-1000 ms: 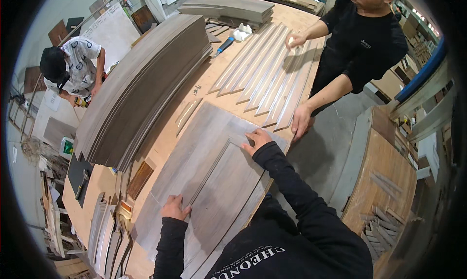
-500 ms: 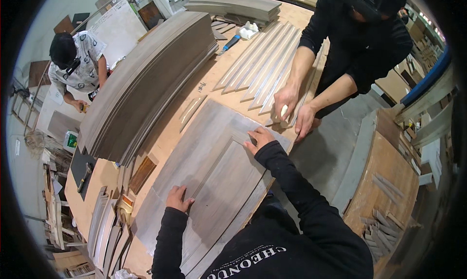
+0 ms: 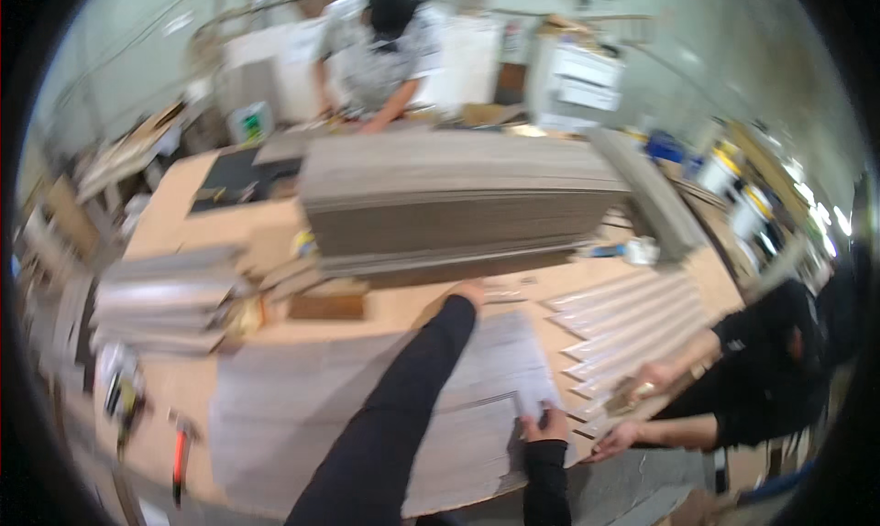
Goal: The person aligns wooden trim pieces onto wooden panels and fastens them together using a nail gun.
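Note:
A grey wood-grain panel [image 3: 275, 389] lies flat on the table in front of me, with strips of moulding forming a corner line near its right end. My left arm stretches across the panel. My left hand [image 3: 469, 291] is past its far edge, beside some short wood strips [image 3: 506, 293] and close to the tall stack of grey boards [image 3: 449, 224]. That hand is blurred and its fingers are mostly hidden. On the panel's right end rests my right hand [image 3: 548, 424], fingers apart, near the moulding corner.
At right, a co-worker's hands [image 3: 646, 384] work over a row of pale mitred strips [image 3: 632, 324]. Another person [image 3: 380, 59] stands behind the stack. A hammer [image 3: 181, 453] lies at front left, near piled grey strips [image 3: 165, 288]. A brown wood block [image 3: 327, 306] sits beyond the panel.
My view has swung to the left. My left hand has lifted off the panel and reached over its far edge to the short strips. My right hand stays on the panel.

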Tool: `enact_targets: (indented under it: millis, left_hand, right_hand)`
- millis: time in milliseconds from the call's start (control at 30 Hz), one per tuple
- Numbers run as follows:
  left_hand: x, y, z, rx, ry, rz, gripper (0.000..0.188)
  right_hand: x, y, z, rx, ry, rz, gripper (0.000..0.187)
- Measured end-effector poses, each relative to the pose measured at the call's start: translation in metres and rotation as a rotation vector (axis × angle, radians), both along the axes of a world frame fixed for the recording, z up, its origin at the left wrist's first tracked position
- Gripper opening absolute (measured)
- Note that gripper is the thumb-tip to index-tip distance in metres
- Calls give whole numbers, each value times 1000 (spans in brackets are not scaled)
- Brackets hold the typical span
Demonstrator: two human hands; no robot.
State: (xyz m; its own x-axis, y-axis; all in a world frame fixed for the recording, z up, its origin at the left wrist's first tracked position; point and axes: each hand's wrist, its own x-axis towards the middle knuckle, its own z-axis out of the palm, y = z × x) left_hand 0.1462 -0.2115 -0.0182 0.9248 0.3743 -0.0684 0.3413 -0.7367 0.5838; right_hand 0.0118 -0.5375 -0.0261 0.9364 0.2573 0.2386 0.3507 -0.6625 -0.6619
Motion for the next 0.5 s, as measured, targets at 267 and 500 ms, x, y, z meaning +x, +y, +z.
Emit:
enact_targets:
  millis: [267,500]
  left_hand:
    - [-123,18,61,115,-34,118,71]
    - [-362,-86,111,-122,-165,457,62]
  right_hand:
    - [5,63,60,633,445,403,65]
    - [-94,165,68,977,1317,942,45]
